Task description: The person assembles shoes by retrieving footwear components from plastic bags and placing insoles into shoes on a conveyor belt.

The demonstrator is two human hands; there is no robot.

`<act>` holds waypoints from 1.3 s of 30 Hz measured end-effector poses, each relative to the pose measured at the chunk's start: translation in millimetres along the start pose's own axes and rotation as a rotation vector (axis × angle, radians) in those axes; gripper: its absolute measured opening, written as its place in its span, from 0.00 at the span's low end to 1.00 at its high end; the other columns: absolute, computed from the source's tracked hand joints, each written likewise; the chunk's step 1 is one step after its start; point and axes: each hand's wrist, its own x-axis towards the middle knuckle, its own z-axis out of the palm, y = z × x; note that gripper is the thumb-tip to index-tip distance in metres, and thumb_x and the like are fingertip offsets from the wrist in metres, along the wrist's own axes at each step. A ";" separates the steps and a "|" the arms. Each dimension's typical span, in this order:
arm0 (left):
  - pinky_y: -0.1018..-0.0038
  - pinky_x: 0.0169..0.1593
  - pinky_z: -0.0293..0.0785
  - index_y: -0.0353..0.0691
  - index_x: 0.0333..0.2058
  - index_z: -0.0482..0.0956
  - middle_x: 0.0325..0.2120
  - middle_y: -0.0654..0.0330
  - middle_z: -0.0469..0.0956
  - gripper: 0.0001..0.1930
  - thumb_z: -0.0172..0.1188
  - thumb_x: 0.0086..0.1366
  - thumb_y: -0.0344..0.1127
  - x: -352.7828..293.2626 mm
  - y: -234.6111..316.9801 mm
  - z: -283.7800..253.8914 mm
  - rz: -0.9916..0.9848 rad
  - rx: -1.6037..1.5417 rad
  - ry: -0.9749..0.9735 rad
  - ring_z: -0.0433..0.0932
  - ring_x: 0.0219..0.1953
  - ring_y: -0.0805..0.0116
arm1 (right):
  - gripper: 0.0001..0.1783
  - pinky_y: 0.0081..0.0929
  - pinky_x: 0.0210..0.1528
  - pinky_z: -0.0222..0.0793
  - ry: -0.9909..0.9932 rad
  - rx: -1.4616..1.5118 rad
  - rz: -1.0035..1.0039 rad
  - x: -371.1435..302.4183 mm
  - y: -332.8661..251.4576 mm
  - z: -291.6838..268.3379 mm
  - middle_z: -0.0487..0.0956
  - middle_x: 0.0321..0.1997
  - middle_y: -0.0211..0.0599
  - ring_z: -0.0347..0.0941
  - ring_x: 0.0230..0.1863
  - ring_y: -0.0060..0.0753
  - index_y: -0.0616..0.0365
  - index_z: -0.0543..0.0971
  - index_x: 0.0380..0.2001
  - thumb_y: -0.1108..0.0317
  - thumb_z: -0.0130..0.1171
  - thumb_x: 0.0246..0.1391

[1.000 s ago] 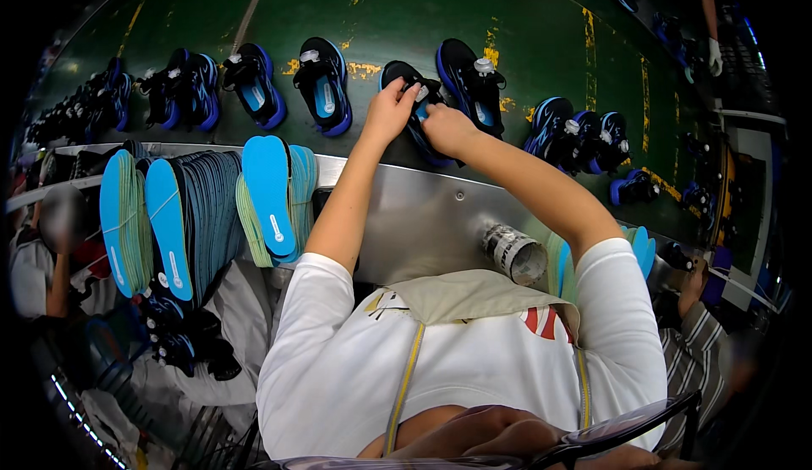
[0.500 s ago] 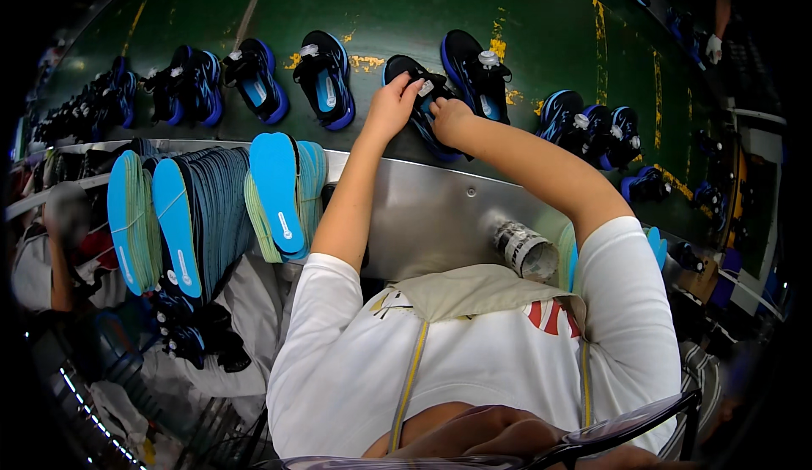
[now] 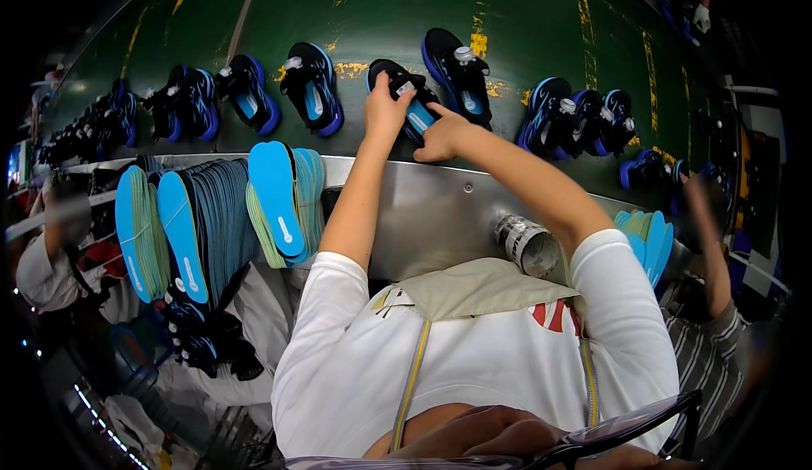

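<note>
A black sneaker with blue trim (image 3: 386,68) stands on the green work surface, its toe pointing away from me. Inside it a bright blue insole (image 3: 419,117) shows. My left hand (image 3: 386,111) is closed on the sneaker's tongue and collar, near a white tag. Around the heel curls my right hand (image 3: 444,134), its thumb at the opening beside the insole; the fingers under the heel are partly hidden. Just right of it stands a second black and blue sneaker (image 3: 444,51) with a white wad at its laces, apart from both hands.
More sneakers line the green surface (image 3: 372,13), left (image 3: 309,85) and right (image 3: 545,106). Blue insole stacks stand at left (image 3: 275,195) and right (image 3: 655,246) of a metal ledge (image 3: 414,216). A tape-wrapped tube (image 3: 529,246) lies there. A co-worker's arm (image 3: 710,242) reaches in at right.
My right hand has moved from the sneaker's opening back around its heel, baring more of the insole. My left hand keeps its hold. A co-worker's arm has come into view at right.
</note>
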 end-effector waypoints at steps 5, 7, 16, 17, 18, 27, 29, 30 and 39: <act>0.64 0.30 0.67 0.37 0.32 0.68 0.23 0.48 0.73 0.17 0.57 0.46 0.41 14.2 6.8 0.2 0.078 0.060 0.002 0.72 0.28 0.49 | 0.21 0.35 0.59 0.32 0.565 0.151 -0.009 -9.3 4.8 36.0 0.72 0.38 0.41 0.64 0.47 0.31 0.62 0.72 0.34 0.57 0.42 0.43; 0.65 0.30 0.66 0.35 0.29 0.69 0.23 0.46 0.72 0.16 0.54 0.49 0.43 26.6 1.3 -13.4 0.142 0.013 -0.011 0.72 0.28 0.49 | 0.28 0.42 0.57 0.40 0.862 0.366 -0.108 -42.1 1.1 55.0 0.63 0.50 0.42 0.55 0.54 0.38 0.59 0.60 0.49 0.61 0.50 0.42; 0.57 0.43 0.54 0.48 0.44 0.65 0.40 0.55 0.63 0.24 0.53 0.47 0.50 36.8 90.8 10.6 0.522 0.575 0.341 0.57 0.47 0.56 | 0.23 0.35 0.46 0.57 1.349 0.385 0.702 -271.4 24.4 196.4 0.66 0.45 0.48 0.61 0.46 0.47 0.59 0.67 0.42 0.68 0.55 0.38; 0.59 0.42 0.56 0.48 0.44 0.65 0.40 0.54 0.63 0.26 0.55 0.45 0.47 30.8 109.3 26.0 0.714 0.427 0.227 0.59 0.46 0.56 | 0.24 0.36 0.46 0.57 1.290 0.442 0.861 -286.8 17.6 220.8 0.65 0.45 0.48 0.61 0.46 0.49 0.58 0.67 0.43 0.68 0.55 0.38; 0.62 0.41 0.59 0.49 0.45 0.65 0.42 0.53 0.62 0.27 0.58 0.43 0.44 24.3 127.3 43.9 0.838 0.311 0.058 0.61 0.45 0.56 | 0.24 0.36 0.46 0.57 1.179 0.488 0.971 -301.3 6.7 244.0 0.64 0.45 0.48 0.60 0.46 0.50 0.59 0.66 0.42 0.67 0.56 0.37; 0.65 0.44 0.63 0.42 0.47 0.61 0.44 0.51 0.63 0.21 0.49 0.54 0.37 -18.5 137.2 179.0 0.742 -0.090 -0.538 0.64 0.45 0.51 | 0.18 0.37 0.44 0.57 1.089 0.797 1.221 -332.5 -33.9 309.1 0.63 0.45 0.49 0.58 0.46 0.51 0.59 0.66 0.26 0.68 0.61 0.30; 0.66 0.41 0.65 0.40 0.44 0.64 0.41 0.50 0.65 0.18 0.49 0.54 0.36 -14.4 139.0 175.9 0.761 -0.069 -0.442 0.67 0.40 0.50 | 0.18 0.36 0.43 0.57 1.111 0.815 1.168 -339.5 -29.1 316.3 0.63 0.44 0.48 0.59 0.45 0.50 0.59 0.65 0.24 0.68 0.62 0.29; 0.66 0.39 0.67 0.39 0.43 0.65 0.39 0.50 0.67 0.16 0.49 0.54 0.36 -12.8 138.8 170.1 0.767 -0.052 -0.393 0.68 0.38 0.50 | 0.18 0.35 0.42 0.58 1.124 0.825 1.139 -343.0 -26.1 317.8 0.63 0.44 0.47 0.59 0.44 0.50 0.59 0.65 0.24 0.68 0.62 0.29; 0.65 0.31 0.67 0.33 0.28 0.71 0.22 0.46 0.72 0.18 0.46 0.55 0.46 -0.4 126.2 127.5 0.387 0.155 -0.505 0.72 0.26 0.51 | 0.20 0.34 0.40 0.61 1.583 0.376 0.628 -302.4 50.0 204.5 0.66 0.42 0.45 0.63 0.39 0.45 0.56 0.72 0.35 0.69 0.60 0.32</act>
